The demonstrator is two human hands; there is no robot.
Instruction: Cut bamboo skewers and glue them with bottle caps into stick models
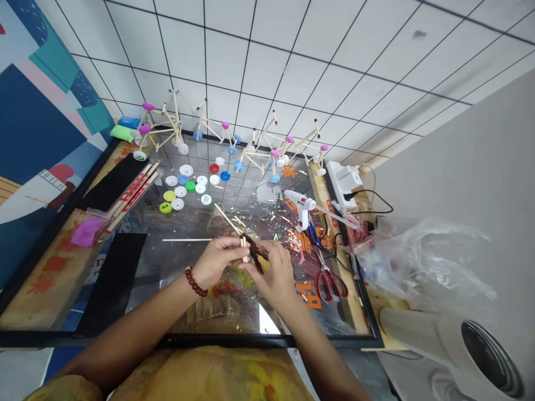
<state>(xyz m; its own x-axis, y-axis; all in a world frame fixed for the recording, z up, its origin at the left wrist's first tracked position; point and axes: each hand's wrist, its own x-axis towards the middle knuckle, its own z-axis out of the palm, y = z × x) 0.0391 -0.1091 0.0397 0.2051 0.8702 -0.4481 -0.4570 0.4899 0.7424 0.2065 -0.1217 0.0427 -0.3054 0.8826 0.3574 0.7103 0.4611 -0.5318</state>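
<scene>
My left hand (219, 259), with a red bead bracelet (195, 282) on the wrist, pinches a short wooden stick (244, 249) upright over the glass-topped table (175, 262). My right hand (273, 273) is closed round dark pliers (256, 253), whose tip meets the stick. Both hands sit close together at the middle of the table. A long thin stick (188, 240) lies just left of my left hand.
Coloured bottle caps (188, 186) lie scattered at the back. Several stick models (267, 147) stand along the tiled wall. A white glue gun (303, 206), red scissors (330, 281), chopstick packs (134, 195), plastic bags (418, 262) and a tape roll (480, 348) are on the right.
</scene>
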